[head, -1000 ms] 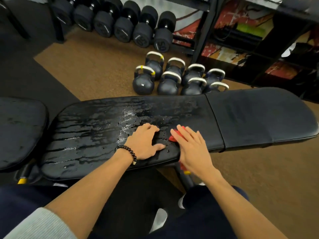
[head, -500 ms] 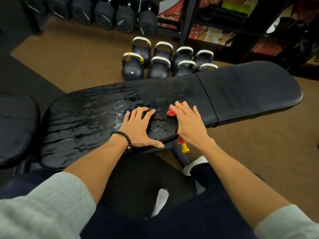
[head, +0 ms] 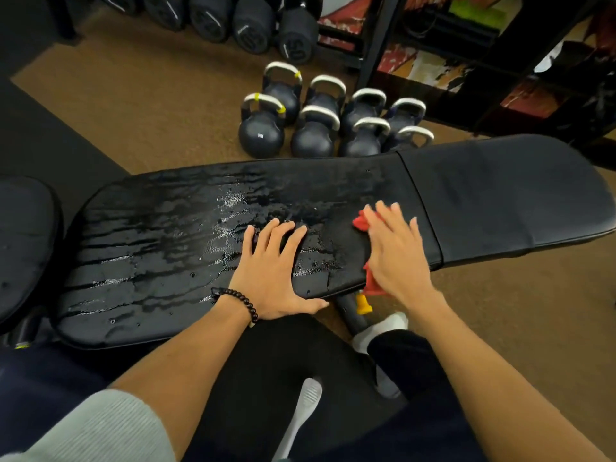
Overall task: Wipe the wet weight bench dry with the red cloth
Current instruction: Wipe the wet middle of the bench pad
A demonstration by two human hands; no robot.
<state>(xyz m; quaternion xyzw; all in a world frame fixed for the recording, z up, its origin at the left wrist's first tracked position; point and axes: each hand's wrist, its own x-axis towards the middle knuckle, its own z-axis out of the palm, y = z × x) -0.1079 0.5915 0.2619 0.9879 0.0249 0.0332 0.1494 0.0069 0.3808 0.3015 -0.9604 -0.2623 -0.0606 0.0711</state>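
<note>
A long black weight bench is seen lying across the view, its left pad streaked and beaded with water while the right pad looks matte and dry. Behind it, on the brown floor, a cluster of dark kettlebells with pale handles is set, and a row of dumbbells is ranged farther back. The left hand, a beaded bracelet at its wrist, is laid flat on the wet pad with fingers spread. The right hand is pressed flat, fingers straight, on the red cloth, which is bunched beneath it near the pads' seam, at the near edge.
</note>
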